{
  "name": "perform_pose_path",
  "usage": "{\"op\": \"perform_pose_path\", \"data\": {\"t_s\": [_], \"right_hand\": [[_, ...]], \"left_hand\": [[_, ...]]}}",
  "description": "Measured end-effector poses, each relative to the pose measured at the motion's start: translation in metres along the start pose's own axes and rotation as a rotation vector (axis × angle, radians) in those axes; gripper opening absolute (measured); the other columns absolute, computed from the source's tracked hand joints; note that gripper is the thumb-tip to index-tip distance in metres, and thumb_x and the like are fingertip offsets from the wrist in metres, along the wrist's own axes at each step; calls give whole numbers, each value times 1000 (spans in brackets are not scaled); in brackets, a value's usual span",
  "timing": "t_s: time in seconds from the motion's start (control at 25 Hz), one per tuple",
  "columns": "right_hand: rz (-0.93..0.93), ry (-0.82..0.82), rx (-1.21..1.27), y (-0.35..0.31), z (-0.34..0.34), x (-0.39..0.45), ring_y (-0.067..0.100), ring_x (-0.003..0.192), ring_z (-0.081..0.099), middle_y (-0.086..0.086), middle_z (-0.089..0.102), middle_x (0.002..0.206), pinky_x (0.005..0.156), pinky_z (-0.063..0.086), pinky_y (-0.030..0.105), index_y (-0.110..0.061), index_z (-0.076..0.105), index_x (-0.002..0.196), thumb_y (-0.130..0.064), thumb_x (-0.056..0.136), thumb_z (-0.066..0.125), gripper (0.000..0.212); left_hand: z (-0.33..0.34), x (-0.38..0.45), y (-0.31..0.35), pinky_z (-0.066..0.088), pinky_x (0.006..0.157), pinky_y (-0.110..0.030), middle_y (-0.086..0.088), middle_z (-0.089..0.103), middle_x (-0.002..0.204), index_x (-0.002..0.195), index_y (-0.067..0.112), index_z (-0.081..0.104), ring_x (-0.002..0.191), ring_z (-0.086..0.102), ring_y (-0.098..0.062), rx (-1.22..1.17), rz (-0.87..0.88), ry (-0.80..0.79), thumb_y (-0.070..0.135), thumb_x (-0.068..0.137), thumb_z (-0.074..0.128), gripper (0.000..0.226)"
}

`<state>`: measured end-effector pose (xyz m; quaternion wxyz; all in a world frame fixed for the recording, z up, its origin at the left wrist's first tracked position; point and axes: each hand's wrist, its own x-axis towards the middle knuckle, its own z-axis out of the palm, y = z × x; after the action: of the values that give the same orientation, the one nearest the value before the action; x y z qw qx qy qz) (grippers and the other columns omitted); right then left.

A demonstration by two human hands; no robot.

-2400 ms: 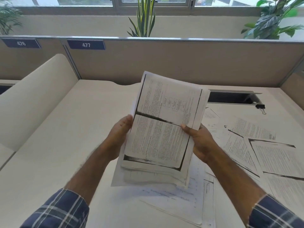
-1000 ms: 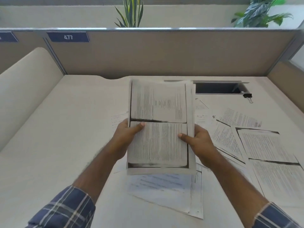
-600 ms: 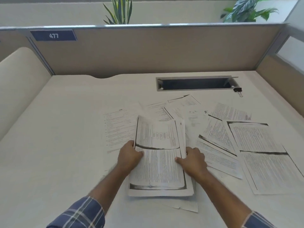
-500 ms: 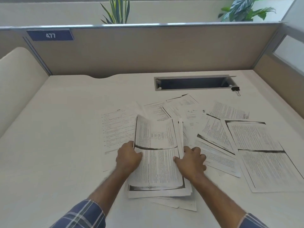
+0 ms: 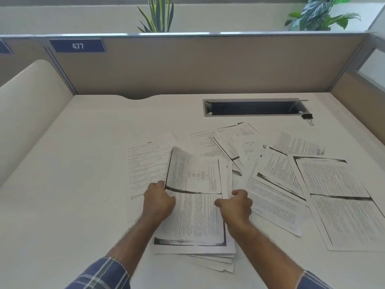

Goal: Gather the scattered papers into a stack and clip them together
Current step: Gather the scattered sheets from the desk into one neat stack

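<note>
i see my left hand [image 5: 159,202] and right hand [image 5: 236,205] curled around the side edges of a paper stack [image 5: 194,213] lying near the tabletop's [image 5: 73,174] front edge; loose sheets [image 5: 312,184] spread rightward, and a binder clip [image 5: 308,117] sits toward the back right corner.

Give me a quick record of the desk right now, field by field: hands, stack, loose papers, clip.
left hand: grips the stack's left edge
right hand: grips the stack's right edge
stack: lying on the desk, top sheet's far end curling up, lower sheets poking out unevenly
loose papers: spread overlapping, right of and behind the stack
binder clip: black, lying by the right end of the cable slot, untouched
</note>
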<state>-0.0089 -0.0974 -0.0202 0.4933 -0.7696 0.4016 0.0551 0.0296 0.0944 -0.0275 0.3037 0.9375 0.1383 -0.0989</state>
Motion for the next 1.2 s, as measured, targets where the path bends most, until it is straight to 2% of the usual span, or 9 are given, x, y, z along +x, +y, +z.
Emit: {"op": "perform_pose_path", "data": {"t_s": [0.16, 0.24, 0.36, 0.6, 0.84, 0.96, 1.04, 1.16, 1.2], "right_hand": [[-111, -104, -20, -1, 12, -4, 25, 98, 62, 8, 59, 114, 79, 58, 41, -11, 43, 120, -5, 71, 73, 58], [-59, -144, 96, -4, 14, -3, 25, 93, 64, 10, 63, 109, 70, 57, 34, -8, 43, 114, 2, 74, 72, 51], [48, -227, 332, -9, 12, 2, 32, 94, 68, 16, 69, 109, 81, 59, 43, 0, 60, 114, 10, 77, 68, 38], [-89, -386, 343, -34, 0, 0, 28, 93, 71, 8, 72, 102, 76, 60, 39, -13, 65, 108, 10, 85, 58, 34], [-178, -511, 377, -68, 6, 10, 28, 96, 71, 11, 73, 105, 84, 58, 44, -11, 64, 109, 4, 86, 63, 27], [-247, -462, 249, -84, 22, 16, 21, 88, 70, 9, 71, 100, 71, 57, 30, -11, 64, 102, 7, 85, 61, 24], [-308, -429, 152, -90, 36, 19, 18, 86, 68, 8, 70, 99, 66, 54, 23, -11, 63, 98, 9, 86, 58, 24], [-400, -360, -93, -90, 62, 25, 23, 95, 64, 6, 65, 112, 74, 56, 29, -13, 63, 112, 4, 86, 57, 32], [-440, -322, -200, -88, 69, 27, 23, 99, 62, 7, 61, 121, 78, 55, 32, -13, 61, 122, 1, 86, 57, 39]], "left_hand": [[-8, -2, -2, 52, 92, -49, -3, 57, 112, 113, 18, 59, 110, 56, -27, 101, -33, 2, 25, 77, 70, 38], [-10, -2, -3, 54, 90, -42, -3, 61, 111, 114, 15, 62, 106, 60, -24, -32, 14, -13, 19, 78, 71, 37], [-18, -4, -5, 52, 81, -28, 0, 68, 105, 113, 12, 65, 98, 65, -19, -292, -1, -60, 5, 80, 68, 34], [-33, -1, -2, 59, 85, -46, -6, 67, 109, 115, 21, 48, 98, 69, -27, -661, -144, -106, -4, 79, 67, 48], [-70, 29, -3, 60, 77, -45, -19, 74, 102, 110, 3, 67, 91, 72, -37, -1042, -305, -102, -3, 90, 63, 22], [-75, 43, -13, 58, 85, -49, -18, 73, 104, 108, 4, 67, 95, 71, -36, -1102, -331, -24, 5, 93, 63, 16], [-67, 53, -24, 55, 93, -48, -16, 72, 110, 106, 12, 67, 103, 67, -36, -905, -324, 50, 17, 90, 67, 17], [-56, 60, -29, 48, 98, -45, -15, 58, 127, 117, 18, 66, 123, 49, -38, -139, -312, 142, 30, 85, 63, 35], [-53, 59, -27, 45, 96, -46, -15, 52, 130, 120, 19, 63, 126, 43, -38, -21, -321, 131, 28, 86, 59, 35]]}}
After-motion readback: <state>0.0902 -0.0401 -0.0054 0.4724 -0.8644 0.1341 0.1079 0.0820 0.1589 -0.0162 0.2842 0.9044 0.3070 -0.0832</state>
